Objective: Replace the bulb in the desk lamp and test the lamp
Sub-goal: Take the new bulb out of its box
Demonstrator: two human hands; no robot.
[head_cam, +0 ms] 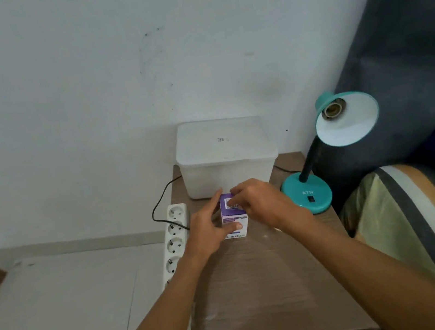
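Note:
A teal desk lamp [347, 120] stands at the table's back right, its shade tilted toward me and its socket [333, 110] bare, with no bulb in it. Its round base [306, 194] carries a black switch. A small purple and white bulb box [233, 215] stands upright on the wooden table [258, 279] in front of me. My left hand [208, 228] grips the box from the left, thumb across its front. My right hand [259, 201] holds its top right side, fingertips on the top flap. The box's contents are hidden.
A white lidded plastic container [224, 155] stands behind the box against the wall. A white power strip [175, 239] lies along the table's left edge with a black cord [159, 203] plugged in. A dark sofa and striped cushion [409, 219] crowd the right side.

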